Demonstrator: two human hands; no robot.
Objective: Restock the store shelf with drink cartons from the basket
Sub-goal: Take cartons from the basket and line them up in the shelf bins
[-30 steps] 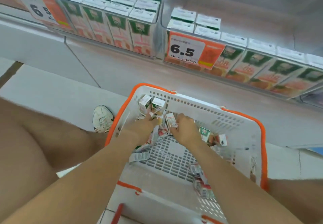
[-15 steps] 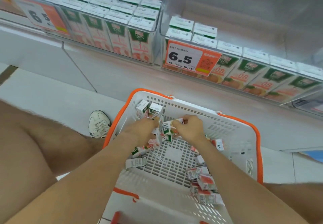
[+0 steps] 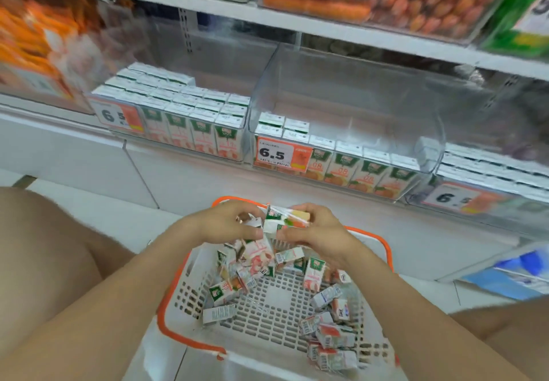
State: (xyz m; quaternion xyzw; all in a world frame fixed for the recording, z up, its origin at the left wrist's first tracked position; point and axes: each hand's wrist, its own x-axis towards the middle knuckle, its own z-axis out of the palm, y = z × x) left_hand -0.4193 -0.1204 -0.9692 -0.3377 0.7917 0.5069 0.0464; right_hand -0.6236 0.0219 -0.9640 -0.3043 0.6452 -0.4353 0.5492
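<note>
Orange-rimmed white plastic basket [image 3: 384, 244] low between the knees, loose drink cartons [image 3: 329, 336] scattered inside. Just above its far edge, L hand [image 3: 222, 223] & R hand [image 3: 320, 232] both curled round a small bunch of cartons [image 3: 282, 221], fingers gripping from either side. Beyond, clear shelf bin [image 3: 341, 104] w/ front row of cartons + a few behind at left; 6.5 price tag [image 3: 280, 155] on its front.

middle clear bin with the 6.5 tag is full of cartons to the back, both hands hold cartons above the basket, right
Not full: head view shows the middle clear bin stocked only along its front. Left hand and right hand do hold cartons above the basket.
</note>
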